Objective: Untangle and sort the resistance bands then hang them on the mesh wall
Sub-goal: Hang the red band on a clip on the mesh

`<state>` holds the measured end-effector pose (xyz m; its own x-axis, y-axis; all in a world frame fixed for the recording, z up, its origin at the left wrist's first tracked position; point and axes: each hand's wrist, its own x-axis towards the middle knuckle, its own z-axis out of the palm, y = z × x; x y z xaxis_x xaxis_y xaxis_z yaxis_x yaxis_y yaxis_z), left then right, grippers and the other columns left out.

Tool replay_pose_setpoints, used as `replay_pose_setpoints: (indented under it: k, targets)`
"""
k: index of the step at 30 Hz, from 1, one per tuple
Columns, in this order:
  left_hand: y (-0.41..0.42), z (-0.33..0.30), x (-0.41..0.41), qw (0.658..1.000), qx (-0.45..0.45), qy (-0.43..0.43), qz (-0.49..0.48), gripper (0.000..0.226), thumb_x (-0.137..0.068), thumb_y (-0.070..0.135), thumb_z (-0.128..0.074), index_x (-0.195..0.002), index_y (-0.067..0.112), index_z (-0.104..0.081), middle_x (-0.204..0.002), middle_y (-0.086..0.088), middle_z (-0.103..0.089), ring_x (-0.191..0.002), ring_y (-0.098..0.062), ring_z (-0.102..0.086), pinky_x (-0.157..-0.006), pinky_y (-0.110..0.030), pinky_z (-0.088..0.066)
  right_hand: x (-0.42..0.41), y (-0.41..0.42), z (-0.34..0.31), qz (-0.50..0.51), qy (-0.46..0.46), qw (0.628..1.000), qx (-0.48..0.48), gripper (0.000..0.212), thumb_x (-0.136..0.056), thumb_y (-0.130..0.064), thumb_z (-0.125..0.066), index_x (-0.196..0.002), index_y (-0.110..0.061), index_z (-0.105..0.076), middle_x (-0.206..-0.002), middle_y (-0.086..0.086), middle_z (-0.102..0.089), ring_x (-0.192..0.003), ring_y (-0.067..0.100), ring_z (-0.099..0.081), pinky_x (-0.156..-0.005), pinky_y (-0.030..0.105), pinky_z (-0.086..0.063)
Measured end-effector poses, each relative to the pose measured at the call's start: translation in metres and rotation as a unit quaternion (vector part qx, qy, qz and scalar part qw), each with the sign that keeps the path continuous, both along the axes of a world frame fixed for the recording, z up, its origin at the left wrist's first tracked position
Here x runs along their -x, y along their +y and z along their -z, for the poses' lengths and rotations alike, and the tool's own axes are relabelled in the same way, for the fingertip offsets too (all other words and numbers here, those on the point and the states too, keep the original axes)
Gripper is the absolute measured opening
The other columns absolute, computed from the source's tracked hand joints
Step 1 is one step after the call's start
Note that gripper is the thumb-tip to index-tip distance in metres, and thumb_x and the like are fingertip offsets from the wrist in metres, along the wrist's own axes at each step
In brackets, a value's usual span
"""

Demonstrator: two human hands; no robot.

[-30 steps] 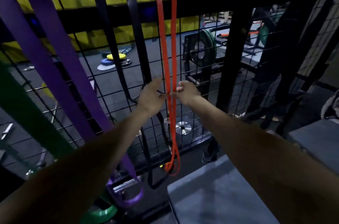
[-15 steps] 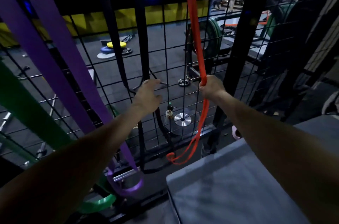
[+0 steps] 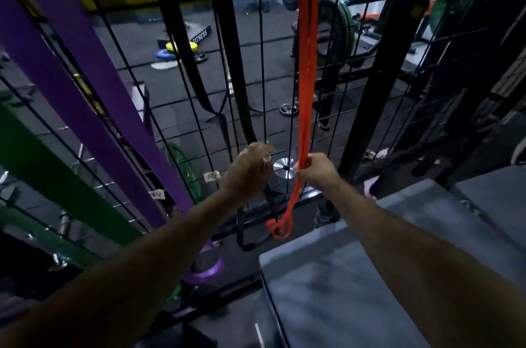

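Observation:
An orange band (image 3: 306, 63) hangs down the black mesh wall (image 3: 287, 108); its lower end is twisted into a small knot-like loop (image 3: 280, 229). My right hand (image 3: 317, 172) grips both strands of it a little above that loop. Just to the left hangs a black band (image 3: 236, 68) whose bottom loop reaches the wall's base. My left hand (image 3: 249, 169) is curled around this black band, low on the wall. Further left, a wide purple band (image 3: 85, 68) and a green band (image 3: 42, 165) hang on the mesh.
A grey padded box (image 3: 370, 268) stands right in front of the wall, under my right arm. A thick black post (image 3: 373, 91) frames the mesh to the right. Behind the mesh lie weight plates (image 3: 284, 167) and gym gear on the floor.
My right hand has slid lower down the orange band, whose end now hangs bunched. My left hand has dropped and closed around the black band. The view has tilted downward.

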<state>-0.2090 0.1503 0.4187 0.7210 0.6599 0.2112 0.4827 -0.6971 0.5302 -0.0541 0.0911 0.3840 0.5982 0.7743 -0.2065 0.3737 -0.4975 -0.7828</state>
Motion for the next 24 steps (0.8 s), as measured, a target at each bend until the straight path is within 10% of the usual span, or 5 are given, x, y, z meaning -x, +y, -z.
replay_pose_setpoints:
  k: [5,17,24]
  targets:
    - [-0.012,0.099,0.005,0.995,0.083,0.057,-0.014,0.045,-0.08,0.002,-0.058,-0.124,0.011,-0.055,-0.126,-0.01,-0.055,-0.114,-0.025,-0.054,-0.096,-0.03,-0.044,0.013,-0.009,0.085,-0.008,0.033,0.999,-0.014,0.022,-0.076,-0.005,-0.065,-0.063,-0.02,-0.058,-0.067,0.001,-0.061,-0.076,0.024,-0.06,-0.082,0.044,-0.054]
    - [-0.002,0.277,-0.017,0.933,0.307,-0.059,-0.179,0.039,-0.087,0.013,-0.06,-0.125,0.011,-0.052,-0.119,-0.004,-0.063,-0.109,-0.02,-0.06,-0.1,-0.027,-0.043,0.021,0.002,0.252,0.035,0.045,0.995,0.085,0.015,-0.084,-0.008,-0.057,-0.094,-0.01,-0.068,-0.099,0.012,-0.07,-0.099,0.028,-0.063,-0.082,0.03,-0.045]
    - [0.006,0.301,-0.045,0.948,0.312,0.002,-0.066,0.015,-0.089,-0.004,-0.046,-0.092,0.007,-0.057,-0.082,-0.006,-0.054,-0.069,-0.01,-0.051,-0.055,-0.011,-0.045,0.014,-0.005,0.288,-0.04,0.078,0.995,0.056,0.025,-0.077,-0.005,-0.051,-0.058,-0.02,-0.054,-0.069,0.006,-0.06,-0.07,0.021,-0.054,-0.067,0.029,-0.044]
